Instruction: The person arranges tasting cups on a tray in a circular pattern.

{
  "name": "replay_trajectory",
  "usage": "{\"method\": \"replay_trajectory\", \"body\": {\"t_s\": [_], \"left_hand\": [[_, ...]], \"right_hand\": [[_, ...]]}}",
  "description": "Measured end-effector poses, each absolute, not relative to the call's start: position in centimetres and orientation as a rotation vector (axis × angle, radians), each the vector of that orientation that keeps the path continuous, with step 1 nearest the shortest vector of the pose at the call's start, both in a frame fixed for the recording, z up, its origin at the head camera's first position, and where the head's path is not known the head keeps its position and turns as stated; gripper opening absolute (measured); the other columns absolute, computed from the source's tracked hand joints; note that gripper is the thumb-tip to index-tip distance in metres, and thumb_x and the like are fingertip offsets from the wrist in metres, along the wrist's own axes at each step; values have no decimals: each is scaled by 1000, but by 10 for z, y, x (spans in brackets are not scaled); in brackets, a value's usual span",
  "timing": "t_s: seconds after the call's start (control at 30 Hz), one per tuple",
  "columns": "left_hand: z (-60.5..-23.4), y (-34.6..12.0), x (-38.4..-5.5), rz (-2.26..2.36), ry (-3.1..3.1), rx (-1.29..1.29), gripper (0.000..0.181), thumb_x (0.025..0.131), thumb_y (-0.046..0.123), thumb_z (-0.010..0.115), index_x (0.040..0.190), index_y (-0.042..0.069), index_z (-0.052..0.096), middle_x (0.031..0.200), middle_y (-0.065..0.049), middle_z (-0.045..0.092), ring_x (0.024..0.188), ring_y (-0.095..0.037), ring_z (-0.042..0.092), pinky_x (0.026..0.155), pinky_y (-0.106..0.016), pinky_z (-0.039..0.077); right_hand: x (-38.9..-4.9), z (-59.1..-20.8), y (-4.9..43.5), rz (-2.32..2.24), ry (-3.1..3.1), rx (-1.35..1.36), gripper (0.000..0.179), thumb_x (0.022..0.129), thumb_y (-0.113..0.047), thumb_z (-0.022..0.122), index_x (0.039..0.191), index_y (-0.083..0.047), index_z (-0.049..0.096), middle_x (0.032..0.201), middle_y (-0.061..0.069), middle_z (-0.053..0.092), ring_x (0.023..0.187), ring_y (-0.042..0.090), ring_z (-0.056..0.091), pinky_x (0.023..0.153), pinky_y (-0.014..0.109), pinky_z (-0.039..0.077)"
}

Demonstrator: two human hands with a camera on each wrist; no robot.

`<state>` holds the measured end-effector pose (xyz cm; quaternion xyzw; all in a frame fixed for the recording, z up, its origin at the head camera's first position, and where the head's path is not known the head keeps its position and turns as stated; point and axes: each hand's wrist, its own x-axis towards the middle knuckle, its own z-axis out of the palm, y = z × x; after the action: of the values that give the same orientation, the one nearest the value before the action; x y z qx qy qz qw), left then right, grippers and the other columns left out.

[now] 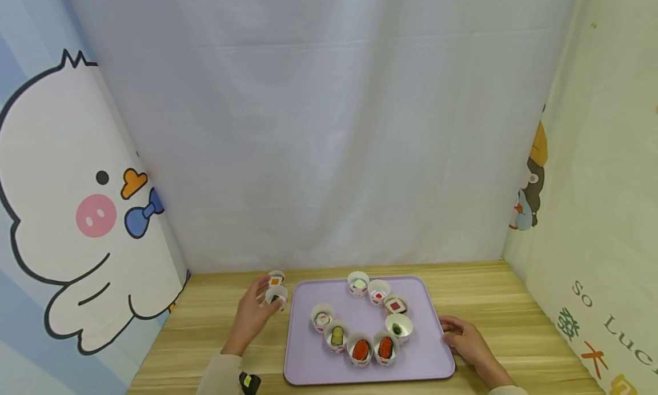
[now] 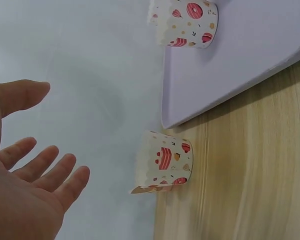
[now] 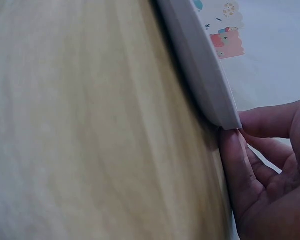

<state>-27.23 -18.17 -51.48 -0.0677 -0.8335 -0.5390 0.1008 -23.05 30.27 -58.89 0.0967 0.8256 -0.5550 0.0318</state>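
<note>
My left hand (image 1: 253, 314) is beside two paper cups left of the tray. The left wrist view shows its fingers spread, apart from the printed paper cup (image 2: 165, 162) standing on the table. In the head view the nearer cup (image 1: 276, 295) holds a dark-wrapped piece; the farther cup (image 1: 276, 278) has an orange-topped one. My right hand (image 1: 465, 339) pinches the right rim of the lilac tray (image 1: 303, 365), thumb and fingers on its edge in the right wrist view. Several cups with toy-like sushi pieces stand on the tray, including two red-topped ones (image 1: 361, 351).
The wood-grain table (image 1: 493, 298) extends around the tray. A pale cloth (image 1: 329, 155) hangs behind it. Printed cloths with a white cartoon bird (image 1: 56, 201) and lettering (image 1: 629, 343) stand at the left and right sides.
</note>
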Motion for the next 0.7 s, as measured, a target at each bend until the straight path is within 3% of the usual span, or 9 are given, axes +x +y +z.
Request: {"method": "replay_trajectory", "body": {"t_s": [0.27,0.7], "left_hand": [[-527,-186,-284,-1623,-2413,-92,65,85,3,71,142,-5,40,146,-29,44,136,-45,43,109,-55,39],[-551,-189,-294,-1618,-2427,47,69,88,7,70,147,0,35,152,-27,36,142,-44,34,111,-58,35]], "right_hand": [[-231,-589,303,-1710,2540,309,52,82,5,62,133,8,54,109,14,63,80,14,60,61,29,53],[-228,-586,301,-1694,2553,313,52,81,5,61,133,7,54,110,15,63,83,14,60,63,29,54]]}}
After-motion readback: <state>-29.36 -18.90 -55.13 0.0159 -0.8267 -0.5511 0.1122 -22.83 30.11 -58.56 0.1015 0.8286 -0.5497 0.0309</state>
